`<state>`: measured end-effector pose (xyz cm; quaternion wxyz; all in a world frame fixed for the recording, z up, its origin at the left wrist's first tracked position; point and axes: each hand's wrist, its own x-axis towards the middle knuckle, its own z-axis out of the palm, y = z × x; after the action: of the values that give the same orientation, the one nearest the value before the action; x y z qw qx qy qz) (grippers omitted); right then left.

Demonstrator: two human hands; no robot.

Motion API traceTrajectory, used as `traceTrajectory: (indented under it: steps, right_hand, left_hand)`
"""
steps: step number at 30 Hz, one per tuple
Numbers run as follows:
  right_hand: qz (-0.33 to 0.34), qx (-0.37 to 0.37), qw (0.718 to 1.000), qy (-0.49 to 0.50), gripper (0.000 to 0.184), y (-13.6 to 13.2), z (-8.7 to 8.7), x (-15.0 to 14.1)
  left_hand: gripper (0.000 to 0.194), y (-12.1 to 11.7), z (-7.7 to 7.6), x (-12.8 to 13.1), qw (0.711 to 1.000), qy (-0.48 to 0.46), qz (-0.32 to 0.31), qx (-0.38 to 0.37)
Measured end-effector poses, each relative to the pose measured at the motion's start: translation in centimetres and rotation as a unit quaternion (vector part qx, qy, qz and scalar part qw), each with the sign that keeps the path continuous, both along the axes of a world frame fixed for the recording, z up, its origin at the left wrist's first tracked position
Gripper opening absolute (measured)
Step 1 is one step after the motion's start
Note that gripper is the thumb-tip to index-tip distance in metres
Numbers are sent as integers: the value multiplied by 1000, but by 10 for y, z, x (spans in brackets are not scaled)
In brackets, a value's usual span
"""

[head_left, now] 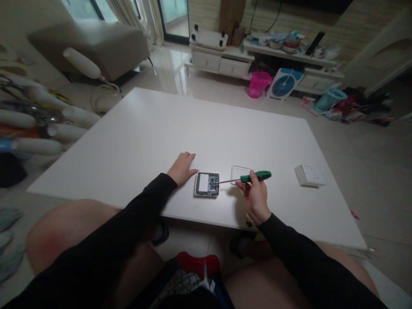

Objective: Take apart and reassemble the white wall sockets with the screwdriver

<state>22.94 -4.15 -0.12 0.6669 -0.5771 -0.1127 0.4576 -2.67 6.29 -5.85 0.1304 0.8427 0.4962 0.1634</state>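
My right hand (255, 197) grips a green-handled screwdriver (255, 176), its metal shaft pointing left. The tip meets the dark inner part of a square wall switch or socket unit (203, 183), which lies on the white table with a pale panel on its left half. To the upper left of that unit, my left hand (183, 168) rests on the tabletop, fingers stretched out and the thumb near the unit's corner. Partly behind my right hand lies a thin square frame (240, 167), seemingly clear.
On the right of the white table (180, 124) sits a white wall socket (311, 175). Beyond the table are a pink basket (258, 84), a blue fan (285, 83) and a low cabinet (222, 60). White padded bars (38, 146) stand at the left.
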Motion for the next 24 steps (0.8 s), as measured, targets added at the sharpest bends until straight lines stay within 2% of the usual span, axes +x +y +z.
traceTrajectory:
  steps: [5,11,14,17,24]
  right_hand:
    - [10,-5,1000,-4,44,0,2,0]
    - [11,7,1000,-7,46,2,1,0]
    - [25,21,999,-23,48,3,-1,-1]
    - [46,38,997,-44,48,2,-3,-2]
    - [115,82,979,-146,43,-3,0,-9]
  left_hand:
    - [53,2,5,1,1000,-6,-12,-1]
    - [30,-19,41,3,994,-79,-57,-49]
    - [44,-34,53,6,985,-87,-109,-97]
    - [62,-44,56,9,977,-81,-154,-119]
    - [63,-48,52,17,977,-80,-161,-118]
